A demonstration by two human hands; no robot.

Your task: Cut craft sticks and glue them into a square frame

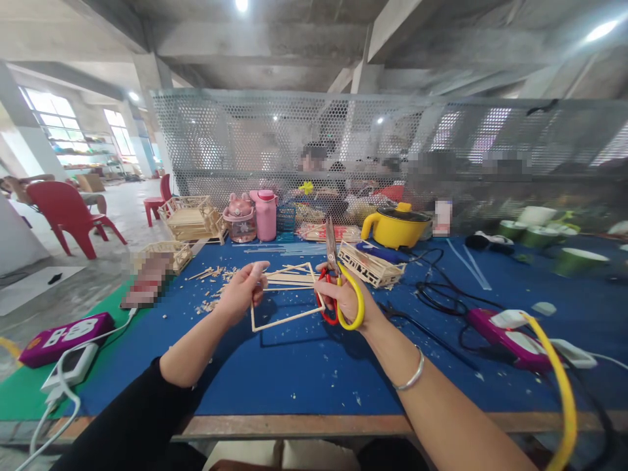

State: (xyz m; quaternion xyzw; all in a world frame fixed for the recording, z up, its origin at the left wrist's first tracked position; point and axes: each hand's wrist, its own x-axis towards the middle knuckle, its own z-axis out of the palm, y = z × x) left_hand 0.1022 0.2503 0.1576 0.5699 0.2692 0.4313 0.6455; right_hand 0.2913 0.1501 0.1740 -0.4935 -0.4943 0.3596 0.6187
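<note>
A thin four-sided frame of pale wooden sticks (289,320) is held up above the blue table. My left hand (240,294) pinches its left side between thumb and fingers. At its right side, my right hand (350,297) is closed around a pair of scissors (331,256) with one red and one yellow handle loop, blades pointing away from me. The fingers of that hand also seem to touch the frame's right edge. Behind the frame lie loose wooden sticks (289,279) and small offcuts (212,273). A small slatted wooden piece (370,265) rests beyond my right hand.
Slatted wooden pieces (193,219) stand at the back left, near a pink bottle (266,219). A yellow electric pot (398,229) sits before a perforated screen (235,144). Purple power strips (69,339) and cables flank both sides. A phone (150,278) leans left.
</note>
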